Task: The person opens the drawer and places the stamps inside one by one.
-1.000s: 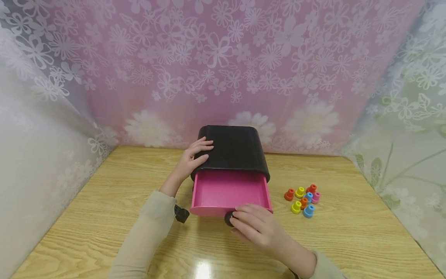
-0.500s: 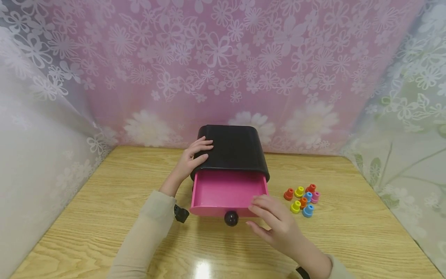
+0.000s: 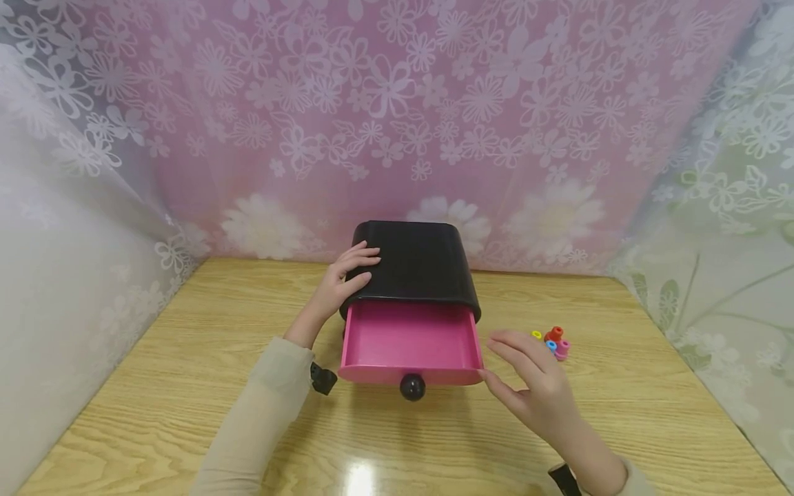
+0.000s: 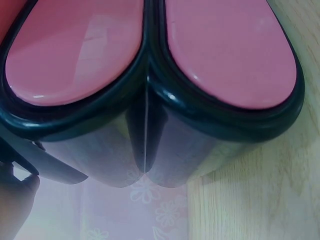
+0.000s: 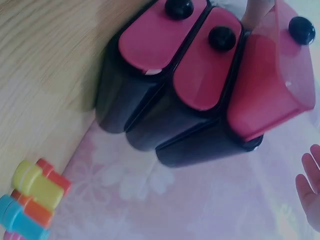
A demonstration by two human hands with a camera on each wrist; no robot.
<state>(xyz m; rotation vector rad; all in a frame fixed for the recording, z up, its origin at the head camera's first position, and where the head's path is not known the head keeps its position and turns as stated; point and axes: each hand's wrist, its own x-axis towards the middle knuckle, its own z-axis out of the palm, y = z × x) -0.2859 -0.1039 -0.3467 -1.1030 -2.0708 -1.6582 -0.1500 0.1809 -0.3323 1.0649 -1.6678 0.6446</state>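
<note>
Left hand (image 3: 344, 278) rests on the top left edge of the black drawer box (image 3: 414, 265), fingers lying flat on it, nothing gripped. Box sits mid-table against the back curtain (image 3: 397, 117). Top pink drawer (image 3: 409, 342) is pulled out, black knob (image 3: 412, 386) facing the person. Right hand (image 3: 533, 382) hovers just right of the drawer's front corner, fingers spread and loose, holding nothing. Small coloured pegs (image 3: 554, 341) sit on the table (image 3: 155, 386) right behind that hand, partly hidden.
</note>
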